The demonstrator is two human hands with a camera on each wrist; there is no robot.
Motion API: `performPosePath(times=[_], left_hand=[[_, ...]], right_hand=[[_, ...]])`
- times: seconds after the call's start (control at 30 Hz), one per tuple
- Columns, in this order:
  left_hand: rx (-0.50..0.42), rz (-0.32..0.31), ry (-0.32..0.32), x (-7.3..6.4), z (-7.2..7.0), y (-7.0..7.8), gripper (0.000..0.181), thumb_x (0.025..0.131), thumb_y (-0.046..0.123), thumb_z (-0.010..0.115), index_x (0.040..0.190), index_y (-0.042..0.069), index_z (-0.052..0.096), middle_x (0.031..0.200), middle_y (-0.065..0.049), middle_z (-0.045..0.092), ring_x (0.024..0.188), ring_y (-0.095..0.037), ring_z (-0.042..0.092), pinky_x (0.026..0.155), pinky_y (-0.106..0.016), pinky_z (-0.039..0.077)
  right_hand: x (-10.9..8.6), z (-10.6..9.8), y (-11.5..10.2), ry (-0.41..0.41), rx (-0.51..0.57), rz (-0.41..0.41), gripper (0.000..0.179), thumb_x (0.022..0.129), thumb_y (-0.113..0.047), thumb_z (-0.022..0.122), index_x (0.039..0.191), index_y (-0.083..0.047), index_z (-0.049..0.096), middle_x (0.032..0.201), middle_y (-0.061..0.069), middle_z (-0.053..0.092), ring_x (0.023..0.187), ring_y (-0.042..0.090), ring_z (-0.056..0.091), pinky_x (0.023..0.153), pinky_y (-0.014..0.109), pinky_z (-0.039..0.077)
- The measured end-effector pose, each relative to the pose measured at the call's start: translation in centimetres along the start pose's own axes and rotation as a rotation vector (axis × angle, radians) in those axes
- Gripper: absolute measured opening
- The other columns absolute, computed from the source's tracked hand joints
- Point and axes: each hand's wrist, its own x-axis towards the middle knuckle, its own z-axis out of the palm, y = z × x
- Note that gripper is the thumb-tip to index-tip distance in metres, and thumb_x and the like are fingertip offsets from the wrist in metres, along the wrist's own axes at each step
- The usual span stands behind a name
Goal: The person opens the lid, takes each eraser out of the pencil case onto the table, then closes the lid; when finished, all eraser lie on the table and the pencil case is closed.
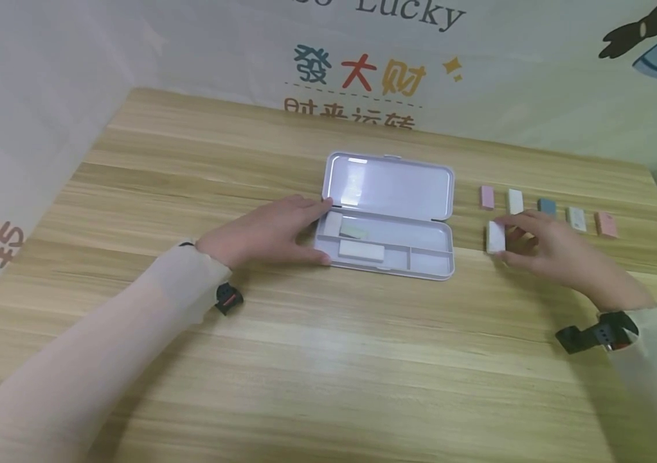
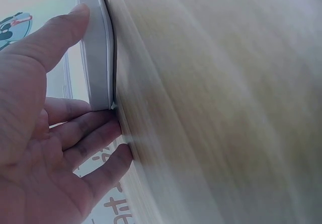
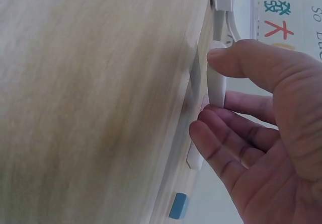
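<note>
A pale lilac pencil case [image 1: 431,278] lies with its lid [image 1: 400,186] folded back, away from me. My left hand [image 1: 273,233] holds its left end, thumb at the front wall and fingers by the hinge side. Inside the tray are a white eraser [image 1: 361,250] in the front compartment, another white block [image 1: 332,224] at the back left and a pale greenish piece [image 1: 354,232] beside it. To the right of the case, my right hand [image 1: 554,247] pinches a white eraser [image 3: 216,83] between thumb and fingers, held upright above the wood.
Behind the right hand stretches a row of small blocks: a pink one [image 1: 487,197], a white one [image 1: 515,201], a blue one [image 1: 546,206], a whitish one [image 1: 576,219] and a salmon one [image 1: 606,224]. The wooden table [image 1: 328,360] meets a printed cloth [image 1: 218,58] at the back.
</note>
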Motion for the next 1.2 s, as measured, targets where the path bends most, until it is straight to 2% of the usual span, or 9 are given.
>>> performPosePath(times=[0.23, 0.33, 0.43, 0.67, 0.97, 1.07, 1.2], left_hand=[[0.006, -0.01, -0.01, 0.11, 0.16, -0.19, 0.101, 0.092, 0.054, 0.075, 0.166, 0.006, 0.025, 0.17, -0.014, 0.036, 0.159, -0.035, 0.034, 0.133, -0.048, 0.028], [0.005, -0.012, -0.008, 0.11, 0.17, -0.21, 0.101, 0.092, 0.054, 0.075, 0.166, 0.006, 0.025, 0.17, -0.014, 0.036, 0.158, -0.034, 0.034, 0.133, -0.048, 0.029], [0.002, -0.015, -0.008, 0.09, 0.14, -0.15, 0.101, 0.092, 0.054, 0.075, 0.166, 0.007, 0.025, 0.17, -0.013, 0.037, 0.158, -0.034, 0.035, 0.133, -0.047, 0.029], [-0.011, -0.008, -0.001, -0.08, 0.11, -0.05, 0.1, 0.093, 0.052, 0.076, 0.166, 0.006, 0.025, 0.171, -0.012, 0.036, 0.159, -0.032, 0.033, 0.133, -0.046, 0.028], [-0.004, -0.013, -0.015, -0.09, 0.13, -0.03, 0.1, 0.093, 0.052, 0.075, 0.166, 0.006, 0.025, 0.171, -0.014, 0.035, 0.159, -0.034, 0.033, 0.133, -0.048, 0.028], [0.0, -0.015, -0.014, -0.09, 0.11, -0.06, 0.101, 0.093, 0.053, 0.075, 0.166, 0.006, 0.024, 0.171, -0.013, 0.036, 0.159, -0.034, 0.034, 0.133, -0.048, 0.028], [-0.001, -0.01, -0.01, 0.0, 0.19, -0.2, 0.101, 0.093, 0.054, 0.075, 0.166, 0.006, 0.024, 0.17, -0.013, 0.037, 0.158, -0.034, 0.035, 0.133, -0.048, 0.03]], right_hand=[[-0.2, 0.3, 0.35, 0.001, 0.014, -0.048, 0.047, 0.083, -0.001, 0.085, 0.126, 0.008, 0.067, 0.107, 0.02, 0.069, 0.096, 0.03, 0.068, 0.072, 0.021, 0.06], [-0.13, 0.37, 0.42, -0.003, 0.011, -0.054, 0.048, 0.083, 0.0, 0.084, 0.127, 0.009, 0.067, 0.108, 0.022, 0.069, 0.096, 0.031, 0.068, 0.072, 0.019, 0.059], [-0.04, 0.38, 0.42, -0.017, 0.003, -0.047, 0.049, 0.084, -0.001, 0.084, 0.128, 0.009, 0.066, 0.11, 0.023, 0.068, 0.097, 0.032, 0.068, 0.073, 0.023, 0.061], [0.08, 0.33, 0.4, -0.075, -0.007, -0.017, 0.053, 0.088, -0.002, 0.082, 0.135, 0.012, 0.061, 0.115, 0.029, 0.064, 0.1, 0.038, 0.068, 0.077, 0.041, 0.065], [0.05, 0.31, 0.24, -0.115, -0.015, 0.008, 0.057, 0.09, -0.004, 0.08, 0.139, 0.011, 0.056, 0.12, 0.031, 0.06, 0.103, 0.04, 0.066, 0.078, 0.042, 0.062], [0.05, 0.23, 0.05, -0.117, -0.009, 0.002, 0.058, 0.09, -0.004, 0.08, 0.14, 0.01, 0.055, 0.124, 0.034, 0.058, 0.107, 0.044, 0.065, 0.083, 0.051, 0.063], [0.08, 0.01, -0.34, -0.101, -0.035, -0.021, 0.062, 0.088, -0.006, 0.081, 0.142, 0.01, 0.053, 0.131, 0.038, 0.054, 0.117, 0.051, 0.057, 0.093, 0.067, 0.055]])
